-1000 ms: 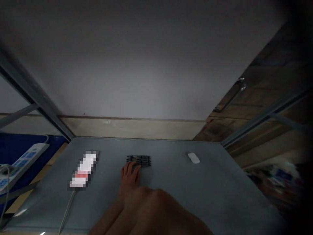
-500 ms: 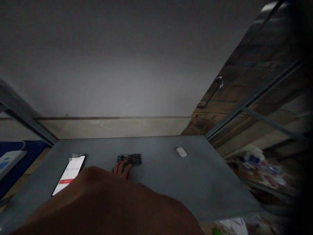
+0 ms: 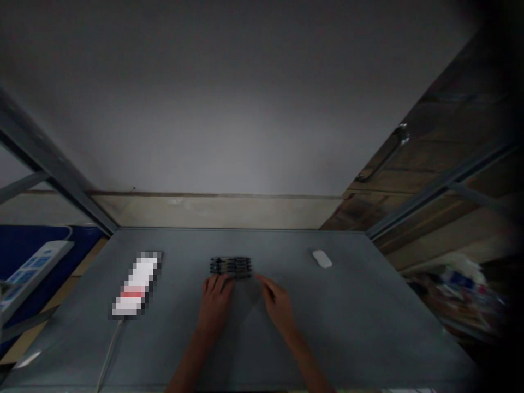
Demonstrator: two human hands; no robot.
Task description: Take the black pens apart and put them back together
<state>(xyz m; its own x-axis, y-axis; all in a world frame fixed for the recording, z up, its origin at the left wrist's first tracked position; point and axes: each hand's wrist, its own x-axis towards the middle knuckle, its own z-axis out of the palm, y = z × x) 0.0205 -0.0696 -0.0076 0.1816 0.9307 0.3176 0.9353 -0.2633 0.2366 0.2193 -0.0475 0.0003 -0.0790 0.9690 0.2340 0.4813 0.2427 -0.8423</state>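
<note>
A row of dark pens point(image 3: 231, 266) lies side by side in the middle of the grey table point(image 3: 347, 316). My left hand point(image 3: 215, 301) rests flat just in front of it, fingers stretched out, their tips at the near edge of the pens. My right hand point(image 3: 278, 303) lies to the right, fingers extended toward the row's right end and a little short of it. Neither hand holds anything.
A phone point(image 3: 137, 284) with a lit screen lies left of my hands, a cable running from it toward the near edge. A white mouse point(image 3: 322, 258) sits at the far right. A power strip point(image 3: 30, 270) lies off the table on the left. Metal frame bars rise on both sides.
My right arm, which filled the lower view close to the camera, has swung down. Its hand now rests on the table beside the pens. The left hand has stayed by them.
</note>
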